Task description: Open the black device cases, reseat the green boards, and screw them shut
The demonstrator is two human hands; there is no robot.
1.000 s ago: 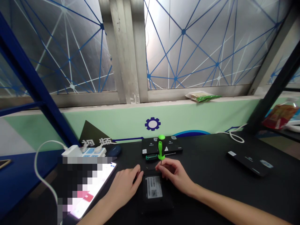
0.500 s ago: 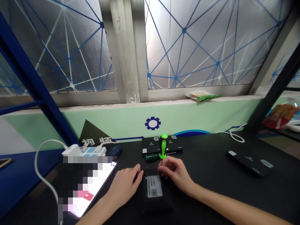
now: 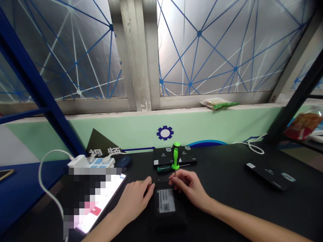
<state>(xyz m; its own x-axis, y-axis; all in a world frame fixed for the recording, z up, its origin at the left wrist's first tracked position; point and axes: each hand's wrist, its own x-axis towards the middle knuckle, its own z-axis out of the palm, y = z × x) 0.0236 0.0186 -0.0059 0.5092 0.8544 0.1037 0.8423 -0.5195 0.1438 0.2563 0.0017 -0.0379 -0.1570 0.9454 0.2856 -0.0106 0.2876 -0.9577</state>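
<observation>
A black rectangular device (image 3: 174, 217) with a white printed label lies in front of me. My left hand (image 3: 136, 194) rests at its upper left edge, thumb apart from the index finger and its tip against the edge. At the far right corner, my right hand (image 3: 189, 186) pinches the thin shaft of a screwdriver (image 3: 176, 158). The screwdriver stands nearly upright with its bright green and black handle above the fingers. Its tip is hidden behind the fingers. Just beyond lies a second screwdriver with a dark green handle (image 3: 164, 168).
Black flat boxes (image 3: 161, 157) lie by the wall, with another black device (image 3: 271, 176) at right. To the left are a lit phone (image 3: 101, 201), a power strip (image 3: 102, 163), a white charger (image 3: 78, 161) with cable and a dark mouse-like object (image 3: 123, 162). Shelf posts flank the table.
The whole view has shifted very slightly. The green screwdriver's handle leans a touch differently; both hands stay in nearly the same places.
</observation>
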